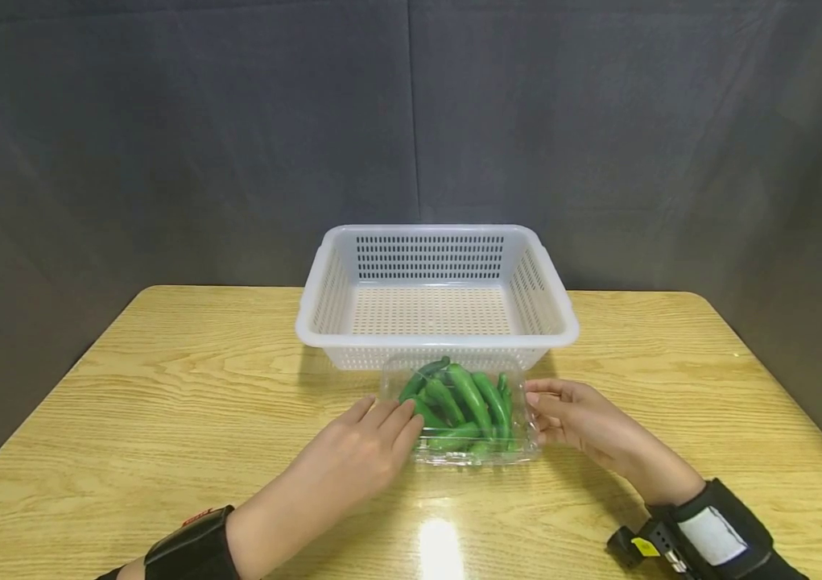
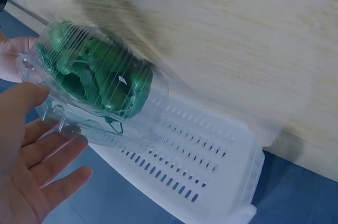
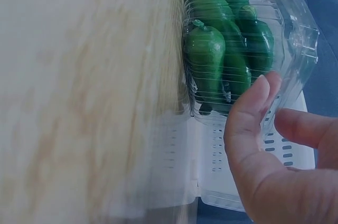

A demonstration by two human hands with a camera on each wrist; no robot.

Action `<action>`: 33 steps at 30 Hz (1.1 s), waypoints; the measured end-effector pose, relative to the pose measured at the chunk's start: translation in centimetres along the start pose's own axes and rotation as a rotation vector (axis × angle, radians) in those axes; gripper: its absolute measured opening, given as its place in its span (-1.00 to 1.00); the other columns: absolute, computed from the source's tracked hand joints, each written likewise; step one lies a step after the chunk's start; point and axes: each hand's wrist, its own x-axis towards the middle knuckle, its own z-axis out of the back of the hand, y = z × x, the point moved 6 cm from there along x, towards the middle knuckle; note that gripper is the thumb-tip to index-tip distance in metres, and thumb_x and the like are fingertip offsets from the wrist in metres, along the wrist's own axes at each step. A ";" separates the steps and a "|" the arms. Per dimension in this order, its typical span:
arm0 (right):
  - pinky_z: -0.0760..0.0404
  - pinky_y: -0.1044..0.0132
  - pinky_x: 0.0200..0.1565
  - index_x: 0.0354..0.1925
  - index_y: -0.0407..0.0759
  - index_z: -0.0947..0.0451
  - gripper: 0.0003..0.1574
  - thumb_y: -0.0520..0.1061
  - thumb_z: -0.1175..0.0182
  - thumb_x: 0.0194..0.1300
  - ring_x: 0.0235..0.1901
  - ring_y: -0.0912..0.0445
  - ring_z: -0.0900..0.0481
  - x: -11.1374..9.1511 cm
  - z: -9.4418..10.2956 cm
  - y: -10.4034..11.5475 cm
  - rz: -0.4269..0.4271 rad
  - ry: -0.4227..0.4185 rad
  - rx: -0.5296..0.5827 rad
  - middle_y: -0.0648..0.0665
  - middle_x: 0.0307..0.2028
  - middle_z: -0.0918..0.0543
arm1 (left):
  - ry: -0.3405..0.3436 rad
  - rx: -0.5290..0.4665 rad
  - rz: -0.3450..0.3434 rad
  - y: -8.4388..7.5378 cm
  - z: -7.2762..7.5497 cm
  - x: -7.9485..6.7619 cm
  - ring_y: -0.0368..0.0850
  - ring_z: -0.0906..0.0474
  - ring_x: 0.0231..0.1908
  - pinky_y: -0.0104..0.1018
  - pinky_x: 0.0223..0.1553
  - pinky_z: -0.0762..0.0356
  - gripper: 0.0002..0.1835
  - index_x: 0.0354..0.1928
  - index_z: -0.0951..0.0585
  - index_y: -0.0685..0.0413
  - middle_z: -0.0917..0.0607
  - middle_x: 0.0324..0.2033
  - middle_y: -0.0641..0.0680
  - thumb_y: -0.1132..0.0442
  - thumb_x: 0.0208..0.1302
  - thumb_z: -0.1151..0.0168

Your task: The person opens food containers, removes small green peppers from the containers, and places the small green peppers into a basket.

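Note:
A clear plastic clamshell box (image 1: 467, 461) full of green chili peppers (image 1: 470, 396) sits on the table, close in front of the white basket. My left hand (image 1: 367, 441) is at the box's left side, its fingertips (image 2: 67, 131) at the rim and its fingers spread and fairly straight in the left wrist view. At the right side, my right hand (image 1: 588, 419) holds the box's edge between thumb and bent fingers, seen close up in the right wrist view. The lid lies over the peppers.
Behind the box stands a white perforated plastic basket (image 1: 437, 342), with no contents showing inside. Both rest on a light wood table (image 1: 186, 387). A dark grey cloth (image 1: 237, 145) hangs behind the table.

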 end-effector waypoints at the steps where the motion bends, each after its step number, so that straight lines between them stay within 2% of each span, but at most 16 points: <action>1: -0.64 0.34 -0.21 0.35 -0.63 -0.05 -0.36 -0.21 0.05 0.54 -0.33 0.18 -0.54 0.0 0.0 0.0 0.001 0.001 -0.001 -0.05 -0.27 -0.50 | -0.002 -0.003 0.006 0.0 0.0 0.0 -0.08 -0.65 -0.08 -0.23 -0.02 -0.62 -0.68 0.01 -0.62 0.14 -0.69 -0.03 0.09 0.36 0.34 0.07; 4: -0.64 0.34 -0.21 0.35 -0.63 -0.05 -0.36 -0.21 0.06 0.54 -0.33 0.18 -0.54 0.0 0.0 0.0 0.002 0.002 -0.004 -0.05 -0.27 -0.51 | -0.005 -0.033 0.026 0.0 -0.1 0.1 -0.05 -0.64 -0.05 -0.19 -0.03 -0.62 -0.65 0.07 -0.58 0.16 -0.67 0.02 0.10 0.37 0.37 0.12; 8: -0.63 0.34 -0.21 0.35 -0.63 -0.04 -0.36 -0.20 0.06 0.55 -0.33 0.18 -0.54 0.0 -0.1 0.0 -0.001 0.003 -0.005 -0.05 -0.28 -0.52 | -0.026 -0.085 0.038 -0.2 -0.3 0.3 -0.03 -0.63 -0.03 -0.15 -0.04 -0.63 -0.65 0.14 -0.54 0.17 -0.64 0.08 0.11 0.36 0.39 0.08; 20: -0.62 0.33 -0.18 0.36 -0.63 -0.02 -0.34 -0.20 0.06 0.55 -0.30 0.16 -0.55 0.1 -0.2 -0.1 -0.002 0.008 0.002 -0.05 -0.26 -0.51 | -0.051 -0.131 0.013 -1.0 -0.5 1.7 -0.04 -0.62 0.02 -0.15 -0.04 -0.63 -0.67 0.12 -0.57 0.14 -0.65 0.07 0.10 0.36 0.42 0.07; 28: -0.62 0.33 -0.19 0.37 -0.62 -0.01 -0.32 -0.18 0.06 0.55 -0.31 0.17 -0.55 0.1 -0.3 -0.1 -0.002 0.013 -0.004 -0.06 -0.25 -0.50 | -0.036 -0.116 0.007 -1.6 -0.9 2.8 -0.08 -0.60 0.03 -0.23 -0.04 -0.61 -0.71 0.11 -0.58 0.10 -0.65 0.08 0.05 0.24 0.39 -0.19; 33: -0.62 0.34 -0.20 0.37 -0.62 -0.01 -0.32 -0.17 0.06 0.55 -0.31 0.18 -0.54 0.1 -0.3 0.0 -0.001 0.018 -0.003 -0.06 -0.25 -0.51 | -0.051 -0.134 0.017 -2.0 -1.0 3.5 -0.09 -0.61 0.04 -0.23 -0.02 -0.61 -0.68 0.10 -0.58 0.10 -0.65 0.07 0.04 0.15 0.38 -0.21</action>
